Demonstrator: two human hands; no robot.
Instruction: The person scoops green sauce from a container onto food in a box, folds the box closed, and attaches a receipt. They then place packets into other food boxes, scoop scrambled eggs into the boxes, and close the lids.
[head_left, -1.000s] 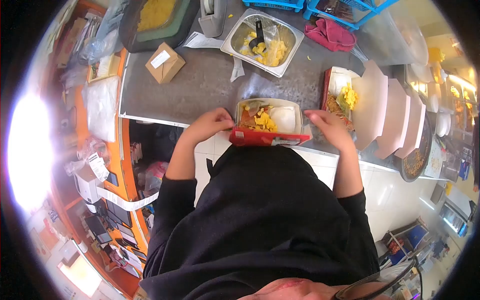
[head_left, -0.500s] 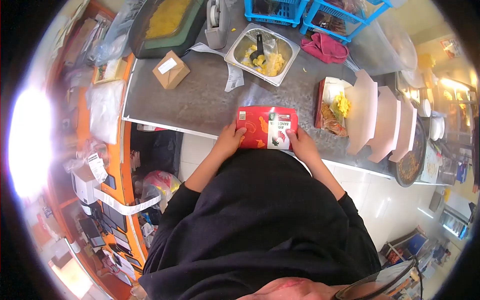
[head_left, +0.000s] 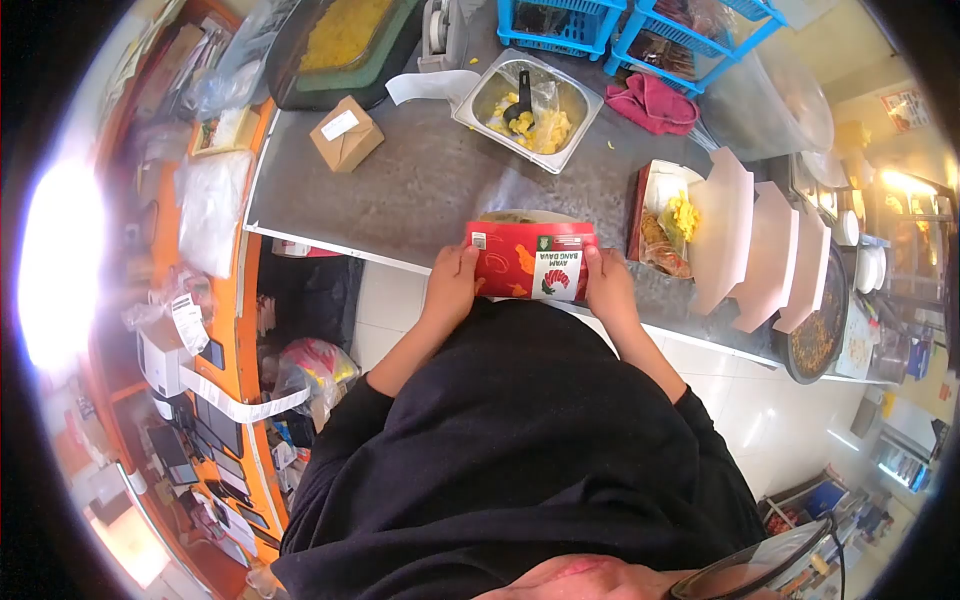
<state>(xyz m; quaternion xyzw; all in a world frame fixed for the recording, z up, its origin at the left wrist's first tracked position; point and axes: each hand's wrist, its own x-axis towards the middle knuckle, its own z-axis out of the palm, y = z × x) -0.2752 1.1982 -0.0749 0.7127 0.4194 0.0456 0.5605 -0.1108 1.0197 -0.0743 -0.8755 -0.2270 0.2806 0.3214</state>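
A red printed cardboard food box (head_left: 510, 262) with a white lettered panel is held at the table's front edge, close to my body. My left hand (head_left: 453, 284) grips its left end and my right hand (head_left: 608, 284) its right end, thumbs on the near face. A pale inner surface shows along the box's far edge; its contents are hidden. Right of my right hand sits an open food box (head_left: 650, 195) with yellow shredded food and a browned piece in it. Beyond the held box stands a steel pan (head_left: 585, 100) with yellow food and a black-handled scoop (head_left: 523, 90).
A small brown carton (head_left: 350, 150) with a white label sits on the table's left. Unfolded pale cartons (head_left: 722, 230) stand at the right edge. Blue baskets (head_left: 560, 45), a pink cloth (head_left: 655, 103) and a dark tray of yellow food (head_left: 385, 80) line the back.
The held box has tipped, so its far edge gapes and its printed face shows more fully. A paper strip beside the steel pan has shifted away from me and left.
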